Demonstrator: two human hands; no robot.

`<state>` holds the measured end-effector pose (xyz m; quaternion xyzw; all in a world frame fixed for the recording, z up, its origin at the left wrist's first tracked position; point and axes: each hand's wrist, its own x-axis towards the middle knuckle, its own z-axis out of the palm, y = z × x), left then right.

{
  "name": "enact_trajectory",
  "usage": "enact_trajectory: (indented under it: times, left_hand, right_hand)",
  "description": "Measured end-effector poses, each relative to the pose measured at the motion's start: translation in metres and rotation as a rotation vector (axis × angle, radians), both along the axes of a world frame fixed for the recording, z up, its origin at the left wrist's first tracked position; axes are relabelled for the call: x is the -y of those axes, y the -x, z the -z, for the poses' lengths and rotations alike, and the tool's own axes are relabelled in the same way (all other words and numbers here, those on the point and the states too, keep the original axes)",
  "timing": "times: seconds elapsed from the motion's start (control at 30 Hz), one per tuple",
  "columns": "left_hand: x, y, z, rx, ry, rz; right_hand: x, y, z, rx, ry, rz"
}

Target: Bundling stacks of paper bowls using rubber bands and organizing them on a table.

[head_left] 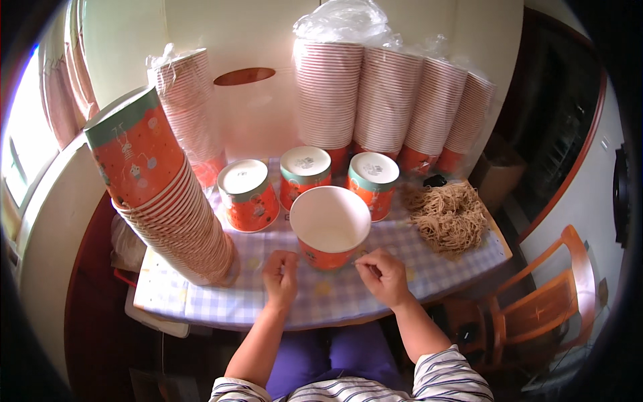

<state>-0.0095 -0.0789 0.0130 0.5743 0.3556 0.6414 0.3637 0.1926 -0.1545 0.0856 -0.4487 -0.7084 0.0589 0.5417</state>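
Head view: person seated at a counter (221,305) spread with a blue-and-white checked cloth. One paper bucket (328,221), orange outside and white inside, stands upright near the middle, mouth up, just in front of the body.

Left hand (280,276) at the bucket's near left side, fingers curled in and closed, thumb against them. Right hand (383,273) at the near right side, thumb and fingers brought narrowly together. Cannot tell whether either pinches something thin, or whether they touch the wall.

Behind the bucket, three upturned buckets, white bases up, green bands below: left one (246,197), middle one (306,177), right one (373,186).

Left end of counter: tall nested stack (174,208) of similar buckets, upside down, appearing tilted in this wide lens. Farther back on that side, a plastic-wrapped stack (189,107). Back right: a row of wrapped stacks (390,100), pale rims layered, orange at the foot, clear plastic (341,21) bunched on top.

Right end: loose tangled heap of tan strands (450,218). Beyond the counter, right: wooden chair (546,301).
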Motion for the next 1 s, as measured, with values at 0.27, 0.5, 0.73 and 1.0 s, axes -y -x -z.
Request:
enact_trajectory:
  times: [0.27,0.5,0.73,1.0]
  left_hand:
    - [0.044,0.000,-0.013,-0.041,0.295,0.553]
    - [0.043,0.003,-0.010,-0.258,0.278,0.428]
    - [0.039,0.006,-0.024,-0.296,0.233,0.439]
    - [0.021,0.010,-0.085,-0.459,0.046,0.527]
  right_hand:
    - [-0.005,0.027,0.017,0.279,-0.081,-0.099]
    - [-0.010,0.033,0.031,0.373,-0.097,-0.090]
    - [-0.008,0.030,0.023,0.332,-0.102,-0.094]
    - [-0.013,0.023,-0.024,0.270,-0.131,-0.137]
